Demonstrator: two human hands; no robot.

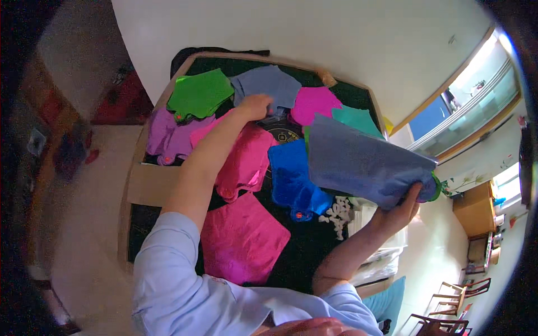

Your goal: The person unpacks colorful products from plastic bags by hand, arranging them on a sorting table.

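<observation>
Many cloths already lie spread over the desk; the left hand presses fingers onto a grey cloth, while the right hand pinches a blue-grey cloth aloft, not yet laid.

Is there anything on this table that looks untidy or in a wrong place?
Yes. Small white pieces lie scattered loose near the table's right edge, beside the bright blue cloth. The coloured cloths overlap unevenly rather than lying in rows.
</observation>
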